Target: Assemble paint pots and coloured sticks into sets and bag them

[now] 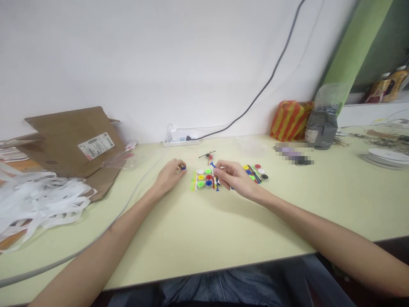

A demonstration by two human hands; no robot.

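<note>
My left hand (169,174) rests above the table with its fingertips closed on a small blue piece (183,168), too small to identify. In my right hand (235,177), thumb and fingers pinch a thin blue plastic stick (212,165) with a widened end. Between the hands lie rows of round coloured discs (208,177) in white, green, yellow, red and blue, bordered by coloured sticks (193,181). My right hand partly hides a second group of discs (257,167) and sticks. Just behind sits a small assembled piece (209,156) in black and red.
On the left are a cardboard box (73,140) and a heap of white strips (41,209). A grey cable (128,204) crosses beside my left arm. Behind stand a power strip (180,143), a striped bag (287,121) and a grey bag (321,128). White spools (388,157) lie right.
</note>
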